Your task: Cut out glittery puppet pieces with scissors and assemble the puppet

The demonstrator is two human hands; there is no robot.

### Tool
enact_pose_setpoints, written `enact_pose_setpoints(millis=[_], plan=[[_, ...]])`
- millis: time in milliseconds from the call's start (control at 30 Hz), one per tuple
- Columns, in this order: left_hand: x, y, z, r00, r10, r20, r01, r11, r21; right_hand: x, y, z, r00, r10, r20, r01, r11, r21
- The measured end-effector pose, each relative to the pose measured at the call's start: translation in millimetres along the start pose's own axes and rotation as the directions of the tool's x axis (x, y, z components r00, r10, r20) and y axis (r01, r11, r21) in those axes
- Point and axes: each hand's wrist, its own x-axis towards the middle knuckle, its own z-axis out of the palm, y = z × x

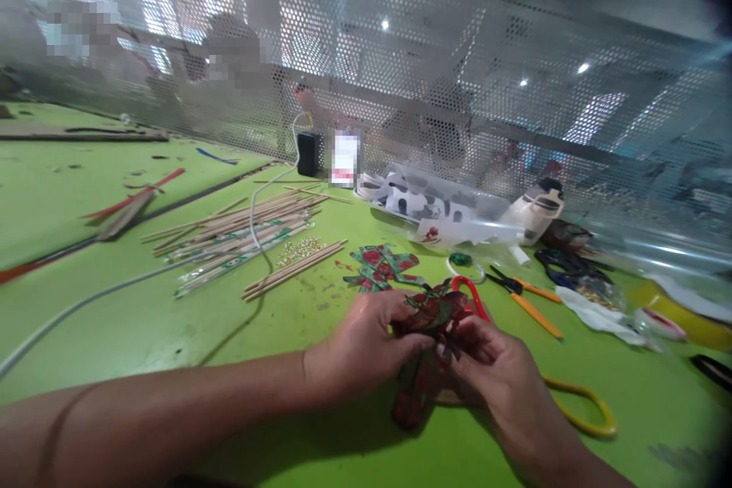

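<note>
While pinching floral fabric (435, 313), both hands curled

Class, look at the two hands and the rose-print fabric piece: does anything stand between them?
Nothing visible does. The left hand and right hand both pinch the rose-print fabric piece directly, above the green table.

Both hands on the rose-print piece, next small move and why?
Probably press the fold flat on the green table before regripping. The left hand and right hand both pinch the rose-print fabric piece at its top, and its lower end hangs loose between them. A matching piece lies flat just beyond.
</note>
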Motion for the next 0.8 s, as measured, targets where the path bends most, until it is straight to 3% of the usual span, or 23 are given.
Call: enact_pose_setpoints(millis=[267, 500, 800], plan=[[-1.1, 4.4, -1.5, 0.994, 0.096, 0.044, -0.092, 0.992, -0.089, 0.9, 9.5, -1.5, 0.986, 0.136, 0.094, -0.152, 0.969, 0.193], [-1.3, 6.4, -2.3, 0.984, 0.179, 0.026, -0.176, 0.98, -0.094, -1.5, 5.0, 1.8, 0.98, 0.189, 0.065, -0.199, 0.952, 0.232], [-0.7, 3.1, 0.4, 0.909, 0.412, -0.072, -0.412, 0.911, 0.003, 1.6, 6.7, 2.1, 0.979, 0.199, 0.042, -0.203, 0.956, 0.211]])
